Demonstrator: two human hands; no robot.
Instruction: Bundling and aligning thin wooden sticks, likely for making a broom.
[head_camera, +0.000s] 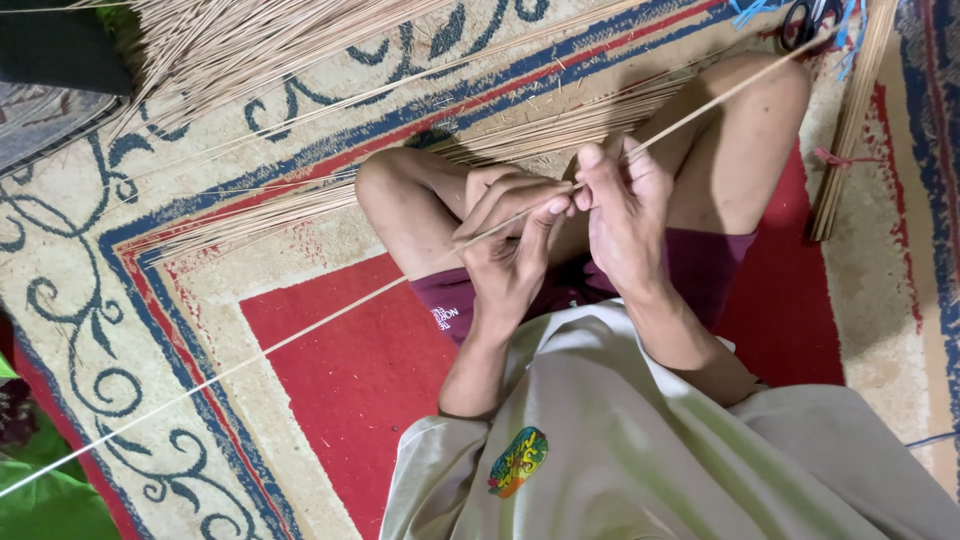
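Two hands, left hand (515, 245) and right hand (622, 215), pinch one long thin stick (330, 315) with closed fingers above a patterned carpet (200, 300).

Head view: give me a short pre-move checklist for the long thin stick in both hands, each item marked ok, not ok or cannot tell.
1. Left hand pinching the long thin stick: ok.
2. Right hand gripping it beside the left: ok.
3. Stick in one piece along its visible length: ok.
4. Stick free of the loose stick bundle on the rug: cannot tell, they cross.
5. Scissors visible at the top edge: ok.
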